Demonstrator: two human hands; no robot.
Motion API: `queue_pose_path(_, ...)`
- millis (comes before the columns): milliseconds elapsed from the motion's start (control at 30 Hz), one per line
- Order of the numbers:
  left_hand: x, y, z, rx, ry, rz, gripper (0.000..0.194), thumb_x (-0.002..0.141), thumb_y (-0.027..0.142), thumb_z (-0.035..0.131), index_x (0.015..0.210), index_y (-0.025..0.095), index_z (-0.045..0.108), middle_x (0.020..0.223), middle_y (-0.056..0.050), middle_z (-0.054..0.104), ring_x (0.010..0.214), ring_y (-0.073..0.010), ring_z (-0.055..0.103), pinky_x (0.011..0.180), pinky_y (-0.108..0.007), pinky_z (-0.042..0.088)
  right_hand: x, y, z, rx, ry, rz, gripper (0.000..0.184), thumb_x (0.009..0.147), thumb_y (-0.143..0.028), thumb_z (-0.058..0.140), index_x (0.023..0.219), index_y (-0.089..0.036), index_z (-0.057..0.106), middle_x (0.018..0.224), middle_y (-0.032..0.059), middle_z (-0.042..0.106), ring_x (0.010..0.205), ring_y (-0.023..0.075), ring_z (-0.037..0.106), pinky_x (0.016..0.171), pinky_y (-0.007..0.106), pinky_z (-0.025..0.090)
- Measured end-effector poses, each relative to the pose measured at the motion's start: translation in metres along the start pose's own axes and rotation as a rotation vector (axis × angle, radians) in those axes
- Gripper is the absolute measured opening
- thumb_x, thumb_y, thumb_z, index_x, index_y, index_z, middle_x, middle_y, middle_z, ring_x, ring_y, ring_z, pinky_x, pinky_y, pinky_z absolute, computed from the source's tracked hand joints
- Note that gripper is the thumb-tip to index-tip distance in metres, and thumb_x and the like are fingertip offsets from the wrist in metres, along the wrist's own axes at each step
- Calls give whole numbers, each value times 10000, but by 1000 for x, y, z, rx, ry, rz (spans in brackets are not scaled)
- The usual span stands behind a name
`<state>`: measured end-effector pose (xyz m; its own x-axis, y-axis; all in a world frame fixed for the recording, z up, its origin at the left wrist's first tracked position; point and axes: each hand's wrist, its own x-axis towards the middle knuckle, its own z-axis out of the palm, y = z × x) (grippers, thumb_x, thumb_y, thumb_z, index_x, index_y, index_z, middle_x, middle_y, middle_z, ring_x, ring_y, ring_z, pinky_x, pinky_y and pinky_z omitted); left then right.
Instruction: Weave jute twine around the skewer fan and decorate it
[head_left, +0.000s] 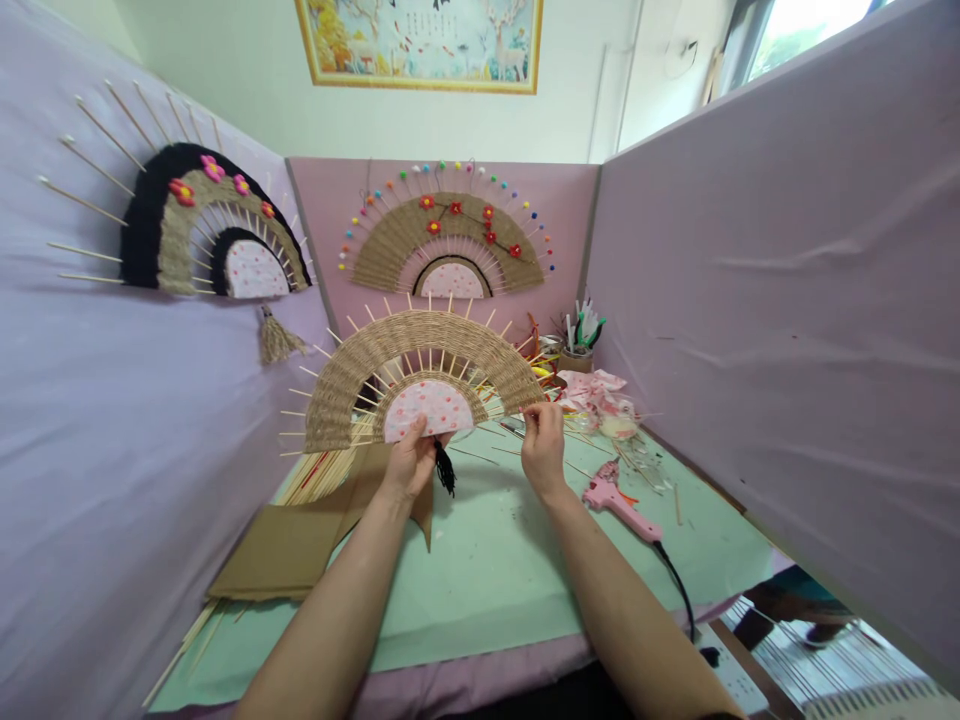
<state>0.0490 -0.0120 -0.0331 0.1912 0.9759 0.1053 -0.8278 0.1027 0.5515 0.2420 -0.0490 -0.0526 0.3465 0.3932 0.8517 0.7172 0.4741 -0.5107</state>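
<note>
A half-round woven fan (427,335) of tan cord on thin wooden sticks is held up above the table. Its pink spotted centre (431,405) is pinched at the lower edge by my left hand (411,458), thumb in front and fingers behind. A black tassel (445,468) hangs beside that hand. At the fan's lower right corner, my right hand (543,440) has its fingertips pressed together on the woven edge. Whether a small piece sits between those fingertips cannot be made out.
A pink glue gun (621,508) with a black cord lies at right on the green tabletop (487,560). Brown cardboard (277,550) and loose sticks lie at left. Behind stand a tool pot (577,355) and pink fabric scraps (600,390). Finished fans (450,240) hang on the partitions.
</note>
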Motion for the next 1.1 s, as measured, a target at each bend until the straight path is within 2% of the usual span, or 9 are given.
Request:
queue_pose_path(133,0,1,-1,21,-19,2,194,832,123,544,1013,151,607,945,-71,704,887,-162,659,914,-350,497,2,-1,-4,-14,4,-5,94,877,-212,467,934,-194,539,904,66,487,876,204,466,773,355,410)
queue_pose_path(300,2,2,-4,36,-41,17,236,815,113,563,1039,174,604,969,-52,701,897,-157,655,928,-352,486,2,-1,-6,-80,-50,-32,119,865,-202,477,882,-194,594,889,69,480,872,210,468,785,359,401)
queue_pose_path(600,3,4,-6,73,-59,8,188,786,145,620,973,166,622,951,-42,704,897,-157,654,941,-365,478,1,0,-6,-120,-139,-21,94,846,-145,466,837,-184,551,893,70,464,890,215,444,804,363,379)
queue_pose_path(933,1,5,-1,45,1,14,211,804,146,595,1013,171,610,992,-70,695,1000,-191,627,953,-376,466,1,-1,-7,-87,-89,-42,107,814,-112,469,753,-193,502,861,54,457,868,209,441,796,370,376)
queue_pose_path(1033,2,6,-1,34,28,20,203,799,143,600,1000,170,614,998,-69,693,1014,-194,622,949,-366,469,1,-3,-8,-56,-59,-41,49,820,-152,496,826,-200,504,880,54,467,897,214,446,803,376,385)
queue_pose_path(1100,2,6,-1,30,32,19,196,799,138,599,992,171,617,1003,-64,691,1011,-192,623,947,-361,472,1,-4,-8,-40,-55,-39,86,825,-180,512,908,-203,525,916,61,472,920,216,453,807,374,395)
